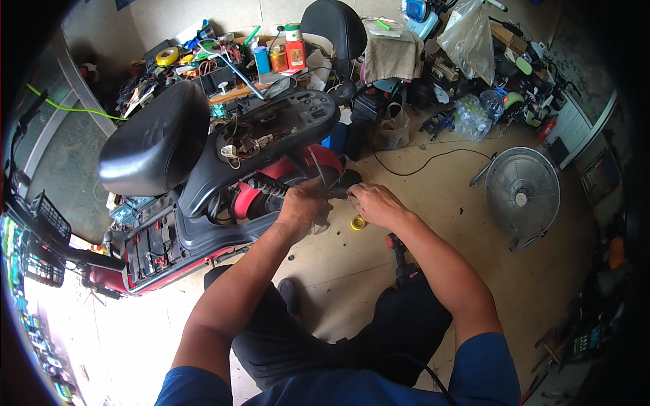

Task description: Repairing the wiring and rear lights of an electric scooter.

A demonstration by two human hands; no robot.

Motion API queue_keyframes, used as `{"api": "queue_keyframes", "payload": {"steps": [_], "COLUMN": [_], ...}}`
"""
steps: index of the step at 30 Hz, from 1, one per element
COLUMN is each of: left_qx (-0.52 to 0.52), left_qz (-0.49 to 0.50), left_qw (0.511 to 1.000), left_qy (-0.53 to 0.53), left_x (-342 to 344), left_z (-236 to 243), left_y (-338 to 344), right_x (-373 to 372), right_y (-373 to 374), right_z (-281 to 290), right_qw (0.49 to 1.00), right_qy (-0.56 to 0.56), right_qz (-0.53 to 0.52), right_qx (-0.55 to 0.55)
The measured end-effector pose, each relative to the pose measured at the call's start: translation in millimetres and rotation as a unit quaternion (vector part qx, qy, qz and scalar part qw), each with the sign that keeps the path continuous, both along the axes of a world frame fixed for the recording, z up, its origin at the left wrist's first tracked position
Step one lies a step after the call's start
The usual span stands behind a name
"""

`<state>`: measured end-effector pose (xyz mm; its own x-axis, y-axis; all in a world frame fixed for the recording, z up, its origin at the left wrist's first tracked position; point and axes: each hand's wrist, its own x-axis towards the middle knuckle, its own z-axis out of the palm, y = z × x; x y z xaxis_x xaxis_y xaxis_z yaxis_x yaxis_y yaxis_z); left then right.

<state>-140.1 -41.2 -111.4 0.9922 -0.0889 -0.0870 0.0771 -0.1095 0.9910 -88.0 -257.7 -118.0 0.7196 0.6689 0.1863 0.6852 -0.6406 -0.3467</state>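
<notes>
Head view: the person crouches over a red and black scooter (pixel 203 203) that lies tipped on the workshop floor (pixel 433 223), its black seat (pixel 156 139) hinged up and its open battery bay (pixel 152 247) showing. The left hand (pixel 303 206) is clenched around something at the scooter's rear, just beside the coiled shock spring (pixel 267 186) — what it grips is hidden under the fingers. The right hand (pixel 376 203) meets it from the other side, fingertips pinched on a small dark part between the two hands; whether that is a wire or a fastener cannot be told.

A yellow tape roll (pixel 358 222) lies on the floor just below the hands, and a red and black power drill (pixel 401 257) rests near the right forearm. A standing fan (pixel 523 193) sits well apart to the right.

The step in hand looks like fine work on a fitting at the rear — probably joining or freeing it. The next move likely calls for a steady left grip while the right fingers work.
</notes>
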Motion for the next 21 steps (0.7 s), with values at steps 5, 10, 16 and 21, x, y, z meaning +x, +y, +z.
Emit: {"api": "queue_keyframes", "payload": {"steps": [5,10,16,21], "left_qx": [-0.11,-0.113,-0.105,-0.114], "left_qz": [0.039,0.046,0.049,0.028], "left_qw": [0.991,0.991,0.992,0.991], "left_qy": [0.071,0.058,0.054,0.063], "left_x": [-6,-5,-5,-3], "left_z": [5,3,6,3], "left_y": [-2,-2,-4,1], "right_x": [2,6,9,10], "right_y": [0,0,-1,-2], "right_z": [2,-3,-7,-8], "right_qw": [0.999,0.998,0.997,0.999], "right_qy": [-0.002,-0.043,-0.056,-0.031], "right_qz": [0.0,0.016,0.021,0.013], "right_qx": [-0.038,-0.036,-0.042,-0.039]}}
